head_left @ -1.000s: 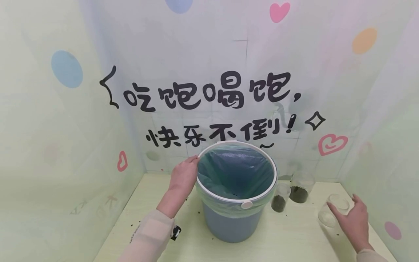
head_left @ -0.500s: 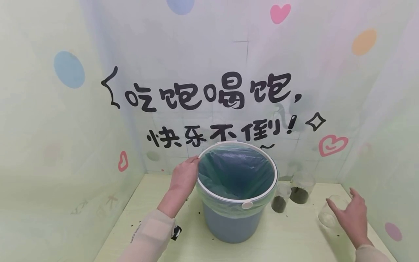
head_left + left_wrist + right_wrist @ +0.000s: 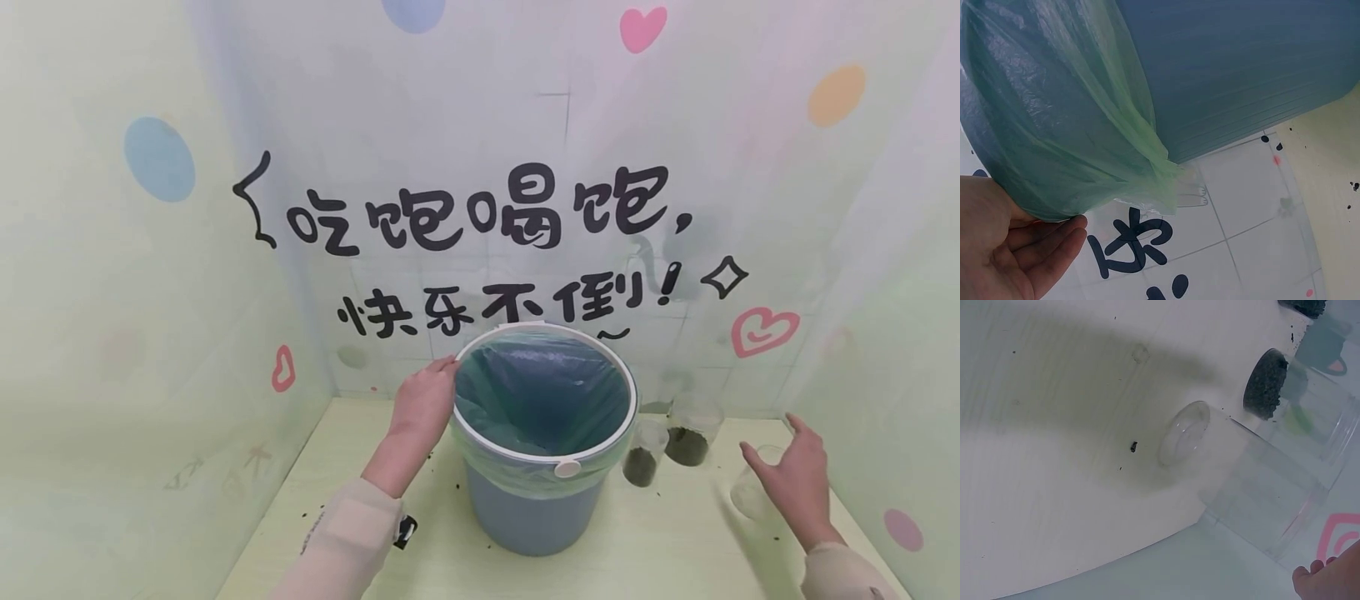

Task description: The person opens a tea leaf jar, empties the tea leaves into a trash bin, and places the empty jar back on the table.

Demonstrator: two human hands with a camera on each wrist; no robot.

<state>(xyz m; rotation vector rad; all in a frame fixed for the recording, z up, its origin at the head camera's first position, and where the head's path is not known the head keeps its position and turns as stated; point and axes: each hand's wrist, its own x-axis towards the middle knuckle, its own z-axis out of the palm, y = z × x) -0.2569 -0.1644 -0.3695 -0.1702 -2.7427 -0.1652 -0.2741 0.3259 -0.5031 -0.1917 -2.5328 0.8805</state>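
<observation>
At the left rim of a round blue plastic bucket with a translucent green liner, the left hand grips the edge. Right of the bucket, the right hand, spread wide, holding nothing, nears a clear cylindrical container; two jars of dark granules stand between.

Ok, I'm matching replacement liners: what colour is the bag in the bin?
The bag is a see-through green, showing best in the left wrist view.

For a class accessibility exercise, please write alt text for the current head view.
A left hand holds the rim of a lined blue bin on a table; the right hand is beside a clear cup. Two cups of dark granules stand nearer the bin.
</observation>
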